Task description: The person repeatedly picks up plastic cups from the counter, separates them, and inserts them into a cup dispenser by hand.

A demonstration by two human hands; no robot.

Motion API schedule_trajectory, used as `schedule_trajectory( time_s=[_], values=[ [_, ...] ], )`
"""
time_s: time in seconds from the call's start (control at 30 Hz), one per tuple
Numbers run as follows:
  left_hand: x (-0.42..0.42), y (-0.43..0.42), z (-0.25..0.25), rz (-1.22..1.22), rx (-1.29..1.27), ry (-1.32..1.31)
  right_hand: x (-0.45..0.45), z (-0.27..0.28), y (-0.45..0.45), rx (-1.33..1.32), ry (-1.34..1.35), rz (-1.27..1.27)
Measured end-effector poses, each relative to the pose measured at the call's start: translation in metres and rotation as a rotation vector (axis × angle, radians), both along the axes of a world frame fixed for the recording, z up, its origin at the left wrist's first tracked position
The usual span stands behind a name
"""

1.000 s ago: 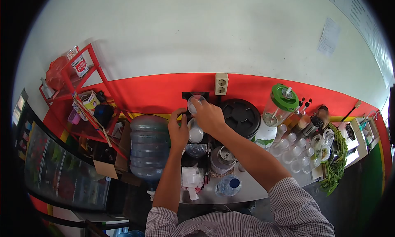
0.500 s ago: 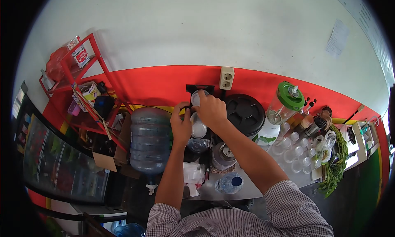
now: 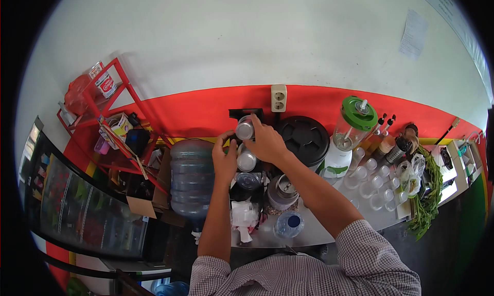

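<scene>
The person's right hand (image 3: pixel 266 143) was closed around the right side of a round, translucent silvery-clear container (image 3: pixel 245 130), its fingers reaching along the rim. The left hand (image 3: pixel 225 158) was raised at the container's left, thumb and fingers curled; whether it also gripped the container could not be told. The container sat between the two hands, in front of a flat black panel (image 3: pixel 240 112) low on the red wall band.

The step in hand looked like steadying or adjusting that container with both hands; a next move would call for a light, level hold, since the material seemed thin and neighbours stood close.

Just below it, nearer the body, was a whitish round container (image 3: pixel 246 162), then a clear plastic vessel (image 3: pixel 249 181). To the right stood a large black round lid with moulded segments (image 3: pixel 303 142) and a white blender with a green lid (image 3: pixel 359 113); to the left, a big bluish ribbed water jug (image 3: pixel 190 178). Farther right, clear plastic cups (image 3: pixel 374 182) crowded the grey counter.
</scene>
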State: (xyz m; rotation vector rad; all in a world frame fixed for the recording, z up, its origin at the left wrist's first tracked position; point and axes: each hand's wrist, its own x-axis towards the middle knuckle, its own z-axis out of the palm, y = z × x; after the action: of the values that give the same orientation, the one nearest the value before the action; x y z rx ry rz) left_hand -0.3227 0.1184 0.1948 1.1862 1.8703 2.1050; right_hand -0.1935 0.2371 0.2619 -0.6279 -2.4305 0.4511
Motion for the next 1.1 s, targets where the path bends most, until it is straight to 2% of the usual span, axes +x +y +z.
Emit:
schedule_trajectory(
  time_s=[0.07,0.17,0.3,0.37,0.43,0.53,0.63,0.83,1.03,1.1],
  values=[
    [0.012,-0.008,0.015,0.028,-0.021,0.055,0.015,0.012,0.002,-0.157,0.005,0.116],
    [0.046,-0.028,0.056,0.078,-0.090,0.148,0.047,0.019,-0.002,-0.130,0.155,0.234],
    [0.100,-0.047,0.106,-0.078,-0.022,0.137,0.115,0.057,-0.018,-0.345,0.068,0.282],
    [0.126,-0.053,0.121,-0.133,-0.063,0.251,0.151,0.066,-0.022,-0.488,0.140,0.365],
    [0.155,-0.054,0.132,-0.175,-0.042,0.288,0.185,0.071,-0.019,-0.501,0.110,0.368],
    [0.201,-0.054,0.146,-0.288,-0.127,0.376,0.239,0.066,-0.006,-0.491,-0.068,0.449],
    [0.244,-0.045,0.153,-0.392,-0.192,0.451,0.285,0.050,0.004,-0.563,-0.168,0.416],
    [0.313,-0.002,0.124,-0.619,-0.258,0.412,0.366,0.000,0.024,-0.563,-0.123,0.336],
    [0.366,0.032,0.032,-0.813,-0.420,0.186,0.436,-0.048,0.031,-0.785,-0.059,0.132],
    [0.381,0.037,0.009,-0.790,-0.563,0.016,0.459,-0.068,0.032,-0.804,-0.059,0.069]
  ],
)
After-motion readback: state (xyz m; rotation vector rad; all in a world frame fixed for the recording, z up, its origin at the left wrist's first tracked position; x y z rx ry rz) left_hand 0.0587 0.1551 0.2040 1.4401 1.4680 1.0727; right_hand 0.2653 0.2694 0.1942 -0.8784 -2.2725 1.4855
